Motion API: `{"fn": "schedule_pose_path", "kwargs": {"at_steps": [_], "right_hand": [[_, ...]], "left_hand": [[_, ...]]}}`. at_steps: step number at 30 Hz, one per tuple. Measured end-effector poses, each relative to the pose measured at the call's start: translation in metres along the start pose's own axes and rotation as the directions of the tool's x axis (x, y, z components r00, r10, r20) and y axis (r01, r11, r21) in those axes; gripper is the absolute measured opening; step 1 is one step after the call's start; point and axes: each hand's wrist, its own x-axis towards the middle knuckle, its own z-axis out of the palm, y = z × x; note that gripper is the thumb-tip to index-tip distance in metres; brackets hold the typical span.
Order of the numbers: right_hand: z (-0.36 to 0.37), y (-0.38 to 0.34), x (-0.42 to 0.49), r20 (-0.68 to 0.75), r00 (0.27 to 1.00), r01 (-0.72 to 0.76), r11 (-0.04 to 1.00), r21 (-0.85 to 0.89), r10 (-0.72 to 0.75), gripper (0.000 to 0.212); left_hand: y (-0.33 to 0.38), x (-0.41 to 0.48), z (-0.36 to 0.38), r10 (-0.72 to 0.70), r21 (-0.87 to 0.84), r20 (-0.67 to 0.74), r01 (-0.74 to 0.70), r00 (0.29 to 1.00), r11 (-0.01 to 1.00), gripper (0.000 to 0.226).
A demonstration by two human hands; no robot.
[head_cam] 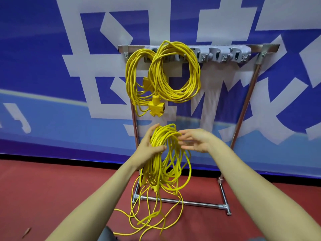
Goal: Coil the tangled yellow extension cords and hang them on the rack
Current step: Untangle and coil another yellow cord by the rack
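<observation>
Step in hand: I'd say the third cord is mid-coiling; loops are gathered but a good run is not yet wound in.
Left hand: the left hand (147, 146) holds the half-made coil (165, 136) near its top, fingers curled round the bunched strands.
Right hand: the right hand (196, 140) is open, fingers straight and reaching to the loops from the other side; I can't tell whether the tips touch the cord.
Where the cord is: held up in front of the rack (217, 46), below the hung bundles, with its loose tail (147, 221) sprawled on the red floor (52, 188) around the rack's foot bar.
How to do it well: to my eye the loops hang uneven, so each new turn should be drawn up to match the others. The tail crosses over itself down there, so feed it slowly and shake out snags before they tighten.
Watch for: strands seem to lie close to the base rail and could catch on it.
Look of the cord: bright yellow, thin, limp, many strands, long loops drooping well under the grip.
Already hung: two coils, left (130, 79) and right (191, 80), side by side and overlapping, a yellow socket block (155, 108) dangling between.
Next spot: grey hooks (220, 55) further right look free.
</observation>
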Motion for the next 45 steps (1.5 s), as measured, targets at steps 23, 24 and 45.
{"fn": "schedule_pose_path", "kwargs": {"at_steps": [23, 24, 45], "right_hand": [[0.016, 0.033, 0.012, 0.095, 0.638, 0.516, 0.333, -0.789, -0.764, 0.013], [0.016, 0.031, 0.012, 0.079, 0.669, 0.512, 0.381, -0.770, -0.739, 0.014], [0.044, 0.155, 0.040, 0.064, 0.954, 0.271, 0.751, -0.602, -0.292, 0.031]], "left_hand": [[0.012, 0.008, -0.001, -0.088, 0.065, 0.031, 0.085, 0.996, 0.994, 0.064], [0.009, 0.008, 0.000, -0.082, 0.078, -0.017, 0.083, 0.996, 0.993, 0.060], [0.051, 0.031, 0.000, 0.211, -0.085, -0.404, -0.267, 0.890, 0.960, 0.060]]}}
